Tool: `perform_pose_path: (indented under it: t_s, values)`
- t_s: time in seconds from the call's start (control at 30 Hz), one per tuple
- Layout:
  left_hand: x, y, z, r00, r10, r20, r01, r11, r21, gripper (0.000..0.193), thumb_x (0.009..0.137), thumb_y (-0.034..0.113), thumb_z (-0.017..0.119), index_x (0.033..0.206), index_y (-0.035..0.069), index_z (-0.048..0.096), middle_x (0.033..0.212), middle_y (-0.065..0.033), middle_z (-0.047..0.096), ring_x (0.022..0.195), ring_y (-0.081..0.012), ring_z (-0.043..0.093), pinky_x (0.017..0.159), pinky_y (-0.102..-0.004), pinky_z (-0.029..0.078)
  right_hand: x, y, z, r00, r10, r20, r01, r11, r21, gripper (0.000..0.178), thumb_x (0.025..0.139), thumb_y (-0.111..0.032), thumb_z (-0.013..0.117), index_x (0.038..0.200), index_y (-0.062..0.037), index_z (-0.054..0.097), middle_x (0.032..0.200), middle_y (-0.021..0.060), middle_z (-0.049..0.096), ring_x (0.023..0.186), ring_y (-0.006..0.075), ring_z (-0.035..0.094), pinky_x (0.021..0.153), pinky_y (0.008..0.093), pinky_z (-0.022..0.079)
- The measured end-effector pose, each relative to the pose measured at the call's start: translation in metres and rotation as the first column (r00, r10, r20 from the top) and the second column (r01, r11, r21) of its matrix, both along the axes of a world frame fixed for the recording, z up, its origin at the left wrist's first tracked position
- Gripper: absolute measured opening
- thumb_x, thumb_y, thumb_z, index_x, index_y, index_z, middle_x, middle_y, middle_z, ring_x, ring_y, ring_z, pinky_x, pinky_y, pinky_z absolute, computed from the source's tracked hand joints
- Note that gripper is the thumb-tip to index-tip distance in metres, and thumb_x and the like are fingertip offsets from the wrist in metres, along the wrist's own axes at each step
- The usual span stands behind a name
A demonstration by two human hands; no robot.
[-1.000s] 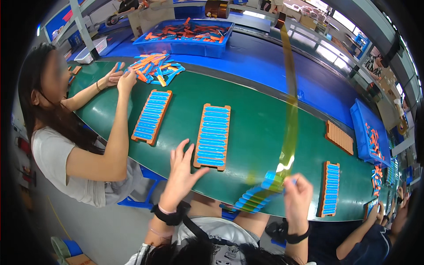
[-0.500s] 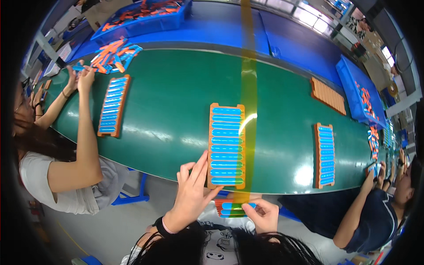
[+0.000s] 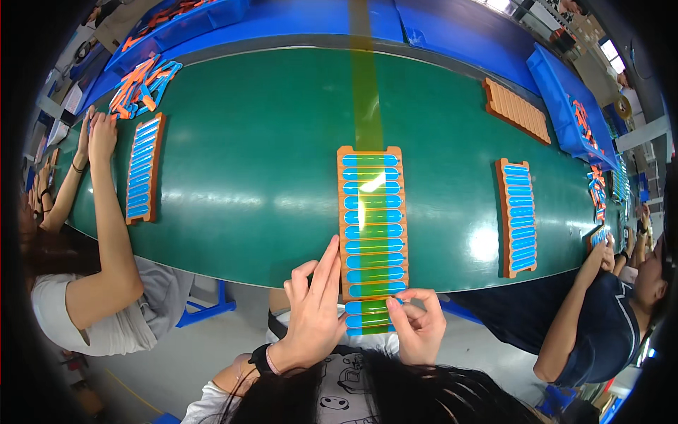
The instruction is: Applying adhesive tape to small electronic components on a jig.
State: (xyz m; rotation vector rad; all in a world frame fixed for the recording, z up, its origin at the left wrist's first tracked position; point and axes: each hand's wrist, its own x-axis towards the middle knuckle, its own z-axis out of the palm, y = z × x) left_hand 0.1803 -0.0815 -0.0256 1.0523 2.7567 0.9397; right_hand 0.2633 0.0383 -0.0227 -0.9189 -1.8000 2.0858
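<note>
A long orange tray [image 3: 343, 275] with a column of rounded blue strips lies on the green table in front of me. At its near end, over the table edge, are several more blue strips [image 3: 367, 320]; whether they sit in a second holder, I cannot tell. My left hand [image 3: 308, 314] is beside them, its forefinger and middle finger stretched along the tray's left side, the other fingers bent and the thumb partly hidden. My right hand [image 3: 420, 325] pinches the right end of these near strips between thumb and bent fingers.
Filled orange trays stand at left [image 3: 145, 169] and right [image 3: 519, 219]. An orange tray [image 3: 517, 112] without blue strips lies far right, by a blue bin [image 3: 558, 106]. Loose orange and blue pieces [image 3: 143, 85] are heaped far left. Co-workers sit on both sides of me.
My view has shifted. The near strips, held by my right hand, have come up against the tray's near end. My left hand stays beside the tray.
</note>
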Motion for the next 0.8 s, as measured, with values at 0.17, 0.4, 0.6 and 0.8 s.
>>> perform_pose_path:
  t_s: [0.17, 0.4, 0.6, 0.8]
  values:
    - [-0.009, -0.003, 0.004, 0.999, -0.028, -0.019, 0.028, 0.999, 0.018, 0.074, 0.054, 0.011, 0.071, 0.117, -0.009, 0.038, 0.131, -0.0139, 0.033, 0.093, -0.0256, 0.038, 0.074, -0.0323, 0.032, -0.002, -0.001, -0.007, 0.996, -0.061, -0.061, 0.059, 0.998, -0.036, 0.021, 0.078, 0.006, 0.055, 0.092, -0.0014, 0.041, 0.068, 0.0061, 0.059, 0.059, 0.0021, 0.05, 0.05, 0.0141, 0.033]
    - [-0.036, -0.036, -0.001, 0.797, -0.437, -0.418, 0.464, 0.885, -0.039, 0.035, 0.067, 0.017, 0.067, 0.096, 0.014, 0.05, 0.116, 0.0039, 0.052, 0.07, -0.0098, 0.041, 0.064, -0.023, 0.031, -0.004, -0.002, -0.009, 0.992, -0.113, -0.063, 0.108, 0.991, -0.076, 0.026, 0.075, 0.008, 0.057, 0.091, -0.0016, 0.038, 0.061, 0.0006, 0.053, 0.057, 0.0014, 0.047, 0.053, 0.0153, 0.037]
    - [-0.041, -0.043, -0.007, 0.701, -0.458, -0.546, 0.448, 0.879, -0.162, 0.021, 0.077, 0.022, 0.059, 0.095, 0.02, 0.048, 0.113, 0.0136, 0.053, 0.074, -0.0062, 0.038, 0.063, -0.0206, 0.027, -0.003, -0.003, -0.011, 0.994, -0.096, -0.056, 0.092, 0.994, -0.056, 0.027, 0.074, 0.008, 0.058, 0.089, -0.0018, 0.038, 0.06, 0.0, 0.053, 0.056, 0.0005, 0.045, 0.052, 0.0144, 0.035]
    - [-0.043, -0.045, -0.002, 0.597, -0.509, -0.62, 0.436, 0.855, -0.283, 0.027, 0.079, 0.023, 0.055, 0.105, 0.024, 0.048, 0.11, 0.0151, 0.054, 0.079, -0.0066, 0.034, 0.066, -0.0227, 0.028, -0.004, -0.003, -0.011, 0.992, -0.119, -0.047, 0.118, 0.992, -0.036, 0.027, 0.073, 0.007, 0.06, 0.088, -0.0022, 0.039, 0.06, -0.0006, 0.052, 0.056, 0.0001, 0.044, 0.05, 0.014, 0.035]
